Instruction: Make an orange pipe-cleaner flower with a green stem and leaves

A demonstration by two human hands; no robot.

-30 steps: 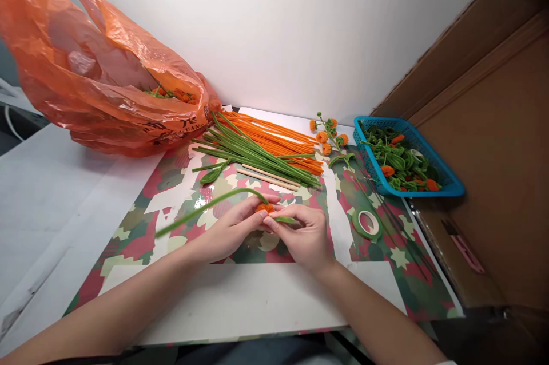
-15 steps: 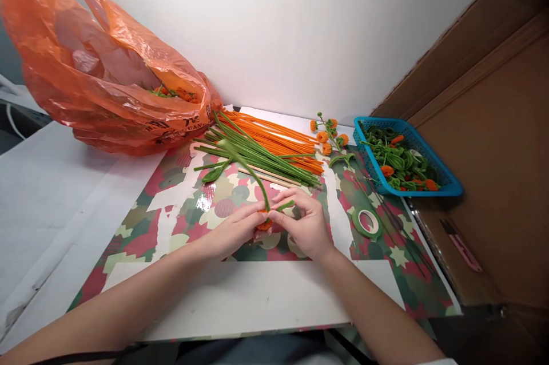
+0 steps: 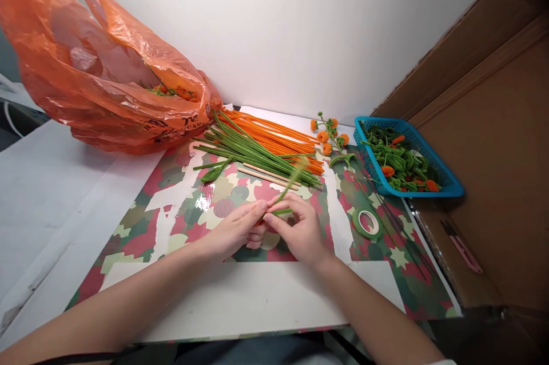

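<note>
Between my two hands is a green pipe cleaner (image 3: 288, 186), its upper end blurred and pointing up to the right, with a second short green end beside my right fingers. My left hand (image 3: 244, 224) is closed around its base, where a trace of orange shows; the orange flower there is mostly hidden by the fingers. The thumb and fingers of my right hand (image 3: 300, 227) pinch the green pipe cleaner. Just beyond lie a bundle of green pipe cleaners (image 3: 257, 153), a bundle of orange pipe cleaners (image 3: 270, 133) and a looped green leaf (image 3: 214, 171).
An orange plastic bag (image 3: 115, 96) stands at the left. Orange flowers on a green stem (image 3: 323, 137) lie at the back right, near a blue basket (image 3: 446, 189) of green and orange pieces. Green tape (image 3: 367, 223), wooden sticks (image 3: 266, 175) and a pink cutter (image 3: 462, 248) are also around.
The long green end has swung from pointing up-left to pointing up-right. The orange flower, visible before between my hands, is now mostly covered by my left fingers.
</note>
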